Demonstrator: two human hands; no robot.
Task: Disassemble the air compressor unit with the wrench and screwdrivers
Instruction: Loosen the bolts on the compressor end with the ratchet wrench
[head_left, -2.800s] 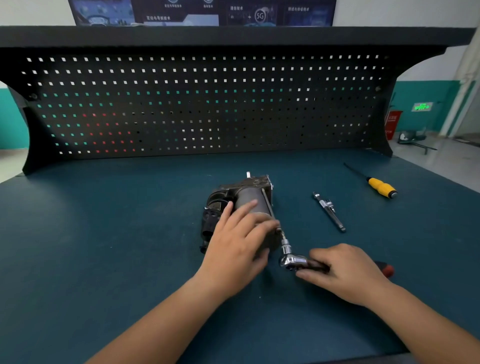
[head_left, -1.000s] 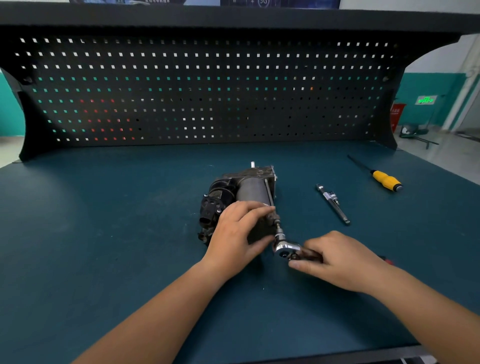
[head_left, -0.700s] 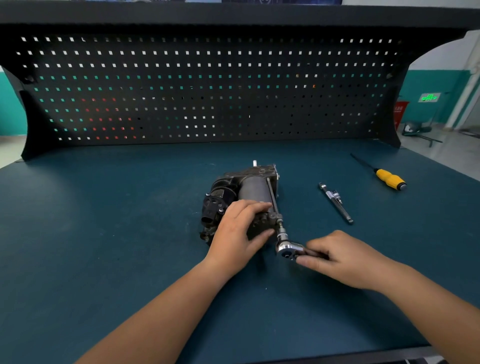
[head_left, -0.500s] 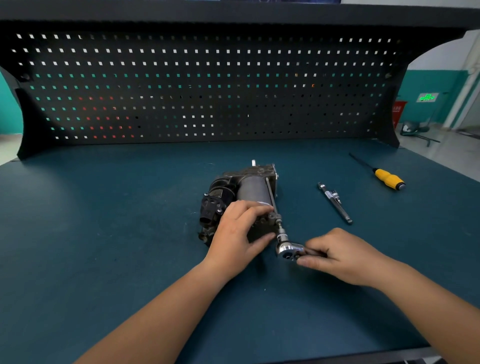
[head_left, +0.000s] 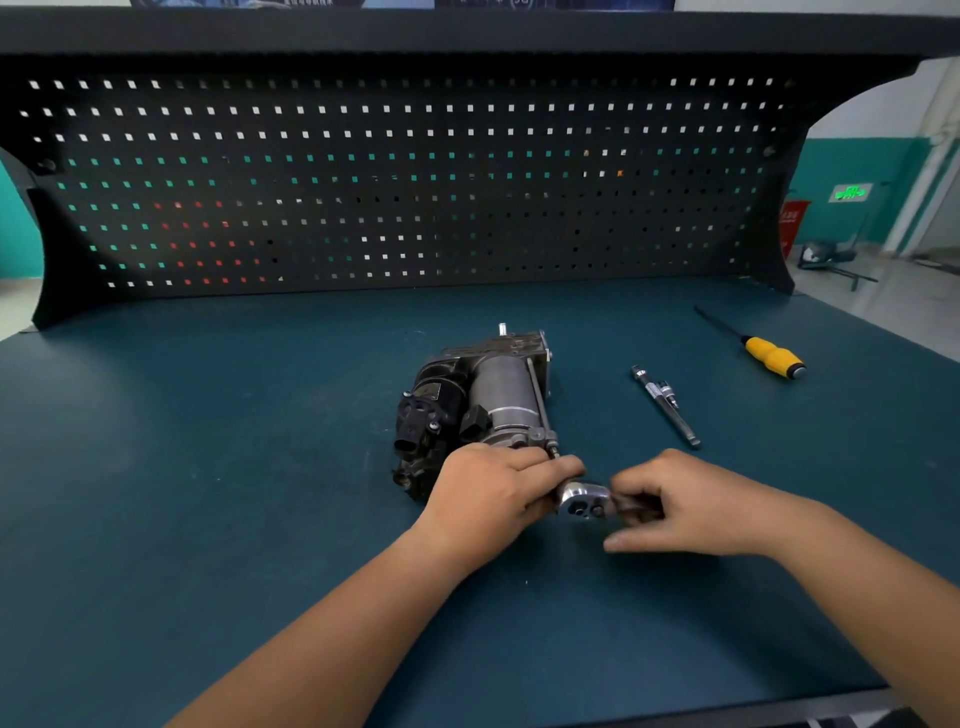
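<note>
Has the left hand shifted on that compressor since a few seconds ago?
Yes. The left hand slid back along the compressor, off its cylinder to the near end, fingers now beside the ratchet wrench.

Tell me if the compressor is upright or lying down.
Lying down: the compressor rests lengthwise on the bench, its cylinder horizontal.

Black pegboard (head_left: 405, 182) behind teal workbench (head_left: 208, 467)

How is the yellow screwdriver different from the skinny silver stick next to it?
The screwdriver with the fat yellow handle has a thin black shaft; the slim silver metal rod is bare metal with no handle. The screwdriver lies farther back and right; the rod lies nearer the front. Both lie on the dark teal table, untouched.
</note>
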